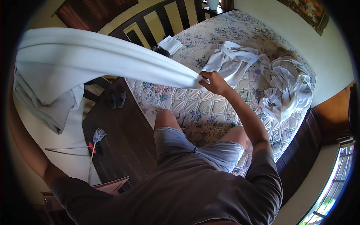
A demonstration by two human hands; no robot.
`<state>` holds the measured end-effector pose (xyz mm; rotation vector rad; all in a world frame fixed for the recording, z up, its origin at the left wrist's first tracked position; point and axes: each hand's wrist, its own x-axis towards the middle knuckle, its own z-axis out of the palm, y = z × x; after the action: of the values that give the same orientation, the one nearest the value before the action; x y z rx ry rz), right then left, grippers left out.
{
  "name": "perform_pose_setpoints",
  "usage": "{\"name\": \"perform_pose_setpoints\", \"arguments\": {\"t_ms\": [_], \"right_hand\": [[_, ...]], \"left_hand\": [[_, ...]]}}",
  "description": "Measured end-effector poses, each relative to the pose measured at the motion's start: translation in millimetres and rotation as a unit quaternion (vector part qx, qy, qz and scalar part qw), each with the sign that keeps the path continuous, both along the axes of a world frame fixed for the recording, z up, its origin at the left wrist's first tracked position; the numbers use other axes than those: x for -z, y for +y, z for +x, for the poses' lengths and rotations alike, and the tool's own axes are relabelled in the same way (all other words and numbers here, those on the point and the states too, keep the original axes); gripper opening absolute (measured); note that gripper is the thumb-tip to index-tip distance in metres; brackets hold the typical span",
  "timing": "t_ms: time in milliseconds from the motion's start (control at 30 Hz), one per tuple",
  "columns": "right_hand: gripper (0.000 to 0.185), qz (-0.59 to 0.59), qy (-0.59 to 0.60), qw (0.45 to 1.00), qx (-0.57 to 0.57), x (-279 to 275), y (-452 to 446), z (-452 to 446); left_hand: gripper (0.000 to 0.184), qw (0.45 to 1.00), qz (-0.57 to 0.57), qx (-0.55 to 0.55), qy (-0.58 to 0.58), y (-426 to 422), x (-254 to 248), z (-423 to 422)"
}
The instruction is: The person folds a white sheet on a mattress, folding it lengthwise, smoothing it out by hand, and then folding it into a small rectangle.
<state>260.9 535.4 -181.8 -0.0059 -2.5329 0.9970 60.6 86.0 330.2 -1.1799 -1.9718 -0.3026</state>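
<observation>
Right arm [250, 116] extended forward, right hand [215, 83] turned inward and drawn into a pinch, left arm [27, 146] stretched wide and raised, left hand hidden from sight, knees [167, 120] spread apart.

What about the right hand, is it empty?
No, the right hand pinches one end of the long white cloth stretched out toward the left.

No legible text, labels, brands, numbers or signs anywhere in view.
</observation>
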Motion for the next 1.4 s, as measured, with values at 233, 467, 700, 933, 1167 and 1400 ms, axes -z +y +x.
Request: {"name": "perform_pose_setpoints", "arguments": {"t_ms": [233, 467, 700, 933, 1167, 1400], "right_hand": [[0.026, 0.053, -0.089, 0.992, -0.074, 21.3, 17.1, -7.5], [0.031, 0.085, -0.083, 0.990, 0.073, -33.1, 81.1, -19.9], [0.023, 0.095, 0.036, 0.989, 0.110, -86.2, 112.5, -7.6], [0.020, -0.023, 0.021, 0.999, 0.017, -57.2, 90.7, 25.3], [0.015, 0.082, 0.046, 0.996, -0.008, -7.0, -1.3, 62.8], [0.020, 0.129, 0.032, 0.991, -0.011, 44.9, -84.7, 113.9]], "left_hand": [[0.033, 1.000, -0.010, -0.022, -0.009, -20.7, 11.9, -5.2], [0.047, 0.993, -0.022, -0.117, -0.017, -110.3, 3.8, -103.0], [0.055, 0.985, 0.019, -0.136, -0.105, -174.2, 18.3, -185.6], [0.058, 0.982, 0.048, -0.149, -0.102, -211.6, 58.1, -188.0], [0.055, 0.969, 0.030, -0.169, -0.179, -239.5, 104.7, -143.6], [0.053, 0.805, -0.202, 0.125, -0.544, -105.9, 237.5, -0.2]]}}
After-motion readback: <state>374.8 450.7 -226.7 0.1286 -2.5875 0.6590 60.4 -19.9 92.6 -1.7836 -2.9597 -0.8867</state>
